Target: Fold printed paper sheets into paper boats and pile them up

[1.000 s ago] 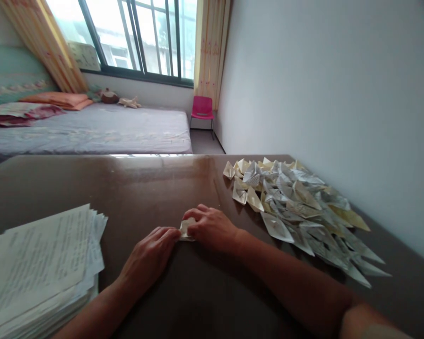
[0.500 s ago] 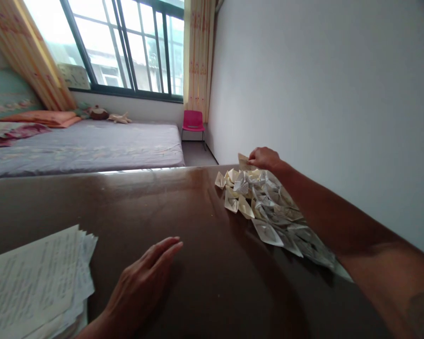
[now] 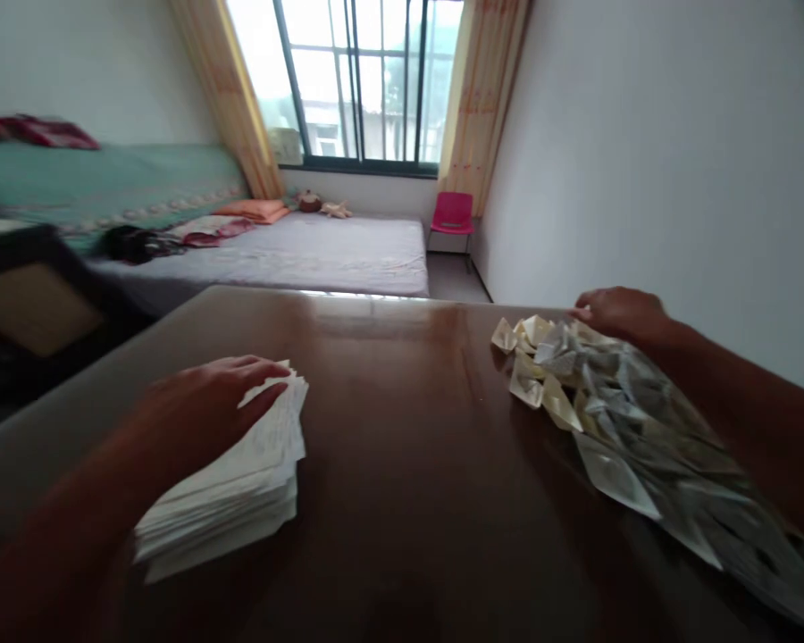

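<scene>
On the left of the table, my left hand reaches over a stack of written paper sheets. Its fingers and thumb are apart on the top sheet, slightly blurred. A dense group of folded paper boats, white, cream and grey, spreads along the right side of the table. My right hand is low behind the far end of that group, its fingers curled together. Whatever is between those fingertips is hidden.
The glossy brown table lies between the stack and the boats. A white wall borders it on the right. Beyond the far edge are a bed and a pink chair. A dark-framed chair stands at left.
My left hand has moved from the bare tabletop onto the paper stack. My right hand has lowered at the boats' far end, and the boat it held no longer shows. The view has turned left.
</scene>
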The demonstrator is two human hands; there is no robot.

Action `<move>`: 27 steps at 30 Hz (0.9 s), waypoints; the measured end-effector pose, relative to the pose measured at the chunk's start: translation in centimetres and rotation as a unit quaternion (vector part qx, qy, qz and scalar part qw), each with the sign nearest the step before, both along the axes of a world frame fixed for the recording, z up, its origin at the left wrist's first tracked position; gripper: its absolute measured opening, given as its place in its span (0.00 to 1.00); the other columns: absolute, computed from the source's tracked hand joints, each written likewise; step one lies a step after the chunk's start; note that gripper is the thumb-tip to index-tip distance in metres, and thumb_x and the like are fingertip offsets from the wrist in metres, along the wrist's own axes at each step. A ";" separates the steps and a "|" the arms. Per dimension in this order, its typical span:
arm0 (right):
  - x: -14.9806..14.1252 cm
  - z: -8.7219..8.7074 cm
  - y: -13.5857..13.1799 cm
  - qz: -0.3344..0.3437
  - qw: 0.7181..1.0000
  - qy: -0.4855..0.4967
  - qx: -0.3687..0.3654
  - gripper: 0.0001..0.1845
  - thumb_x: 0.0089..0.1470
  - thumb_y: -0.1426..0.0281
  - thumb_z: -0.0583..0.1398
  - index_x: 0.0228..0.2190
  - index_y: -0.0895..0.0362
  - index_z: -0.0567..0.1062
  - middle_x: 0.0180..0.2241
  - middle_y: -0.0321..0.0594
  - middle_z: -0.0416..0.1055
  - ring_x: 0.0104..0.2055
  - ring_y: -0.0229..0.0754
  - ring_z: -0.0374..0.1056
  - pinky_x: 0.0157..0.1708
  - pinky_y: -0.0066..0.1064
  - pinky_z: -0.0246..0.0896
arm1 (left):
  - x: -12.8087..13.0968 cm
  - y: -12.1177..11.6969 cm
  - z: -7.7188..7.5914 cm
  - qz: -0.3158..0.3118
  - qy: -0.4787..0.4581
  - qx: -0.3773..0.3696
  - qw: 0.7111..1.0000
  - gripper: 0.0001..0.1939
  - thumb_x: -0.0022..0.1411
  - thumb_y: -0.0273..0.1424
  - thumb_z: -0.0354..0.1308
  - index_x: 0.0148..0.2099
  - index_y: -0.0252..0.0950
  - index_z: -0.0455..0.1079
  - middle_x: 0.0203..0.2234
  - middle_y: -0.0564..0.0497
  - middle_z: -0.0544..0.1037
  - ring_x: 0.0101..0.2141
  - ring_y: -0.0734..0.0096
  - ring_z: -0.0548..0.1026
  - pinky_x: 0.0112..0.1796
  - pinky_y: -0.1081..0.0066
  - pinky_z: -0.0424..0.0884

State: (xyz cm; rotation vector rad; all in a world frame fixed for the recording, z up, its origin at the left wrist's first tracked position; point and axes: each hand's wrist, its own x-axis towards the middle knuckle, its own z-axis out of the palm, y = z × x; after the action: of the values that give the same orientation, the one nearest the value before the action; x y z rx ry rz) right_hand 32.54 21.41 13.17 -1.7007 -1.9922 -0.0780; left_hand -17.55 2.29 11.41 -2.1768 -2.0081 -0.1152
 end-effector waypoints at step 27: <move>-21.4 -12.4 -14.2 0.410 0.892 0.034 -0.188 0.13 0.60 0.65 0.52 0.38 0.51 0.77 0.36 0.38 0.75 0.34 0.40 0.72 0.34 0.30 0.62 | -1.9 1.9 -3.1 0.037 0.056 -0.250 0.966 0.12 0.54 0.36 0.60 0.40 0.39 0.76 0.40 0.47 0.78 0.39 0.62 0.74 0.36 0.71 0.64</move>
State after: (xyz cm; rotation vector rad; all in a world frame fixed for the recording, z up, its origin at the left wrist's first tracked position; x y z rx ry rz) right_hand 11.17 7.17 0.82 -0.8855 -2.6133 0.6866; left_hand -19.46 4.20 8.30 -2.3040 -2.2294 0.5728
